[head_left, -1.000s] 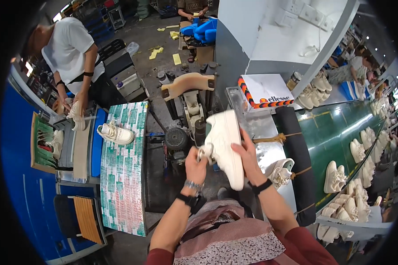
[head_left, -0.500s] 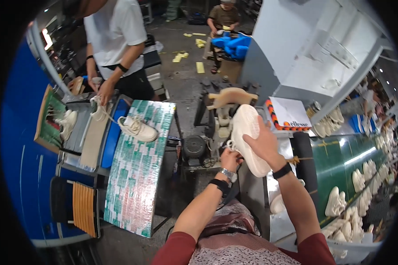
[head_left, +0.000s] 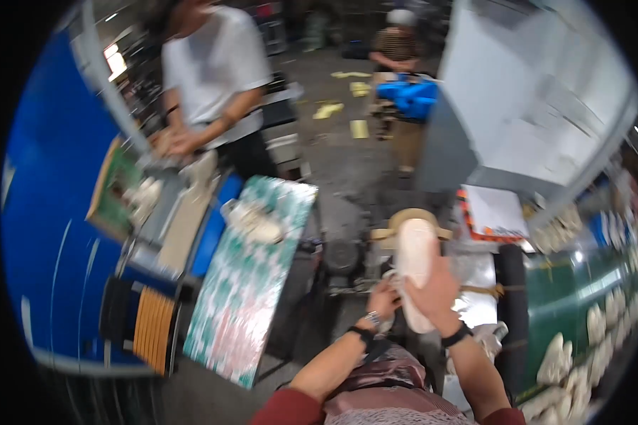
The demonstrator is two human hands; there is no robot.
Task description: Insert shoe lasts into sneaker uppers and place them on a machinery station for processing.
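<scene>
A cream-white shoe (head_left: 414, 249) is upright in front of me, its pale sole turned toward me. My right hand (head_left: 436, 292) grips its right side, thumb across the sole. My left hand (head_left: 384, 299), wearing a watch, is closed at the shoe's left edge by the upper and laces; blur hides exactly what its fingers pinch. Just behind the shoe is a tan curved pad (head_left: 383, 232) on a machine. Another white shoe (head_left: 256, 223) lies on the green-and-white taped board (head_left: 227, 319) to my left.
A co-worker in a white shirt (head_left: 216, 71) stands at a bench at far left. Beside the board is a slatted wooden seat (head_left: 152, 329). To the right are a white box (head_left: 493, 212), a dark roller (head_left: 512, 304) and a green conveyor (head_left: 560, 294) with several shoes.
My view has swung, so the surroundings sit farther right and lower. The shoe is now more upright, in front of the tan pad. Both hands stay at it. The co-worker's hands have come together.
</scene>
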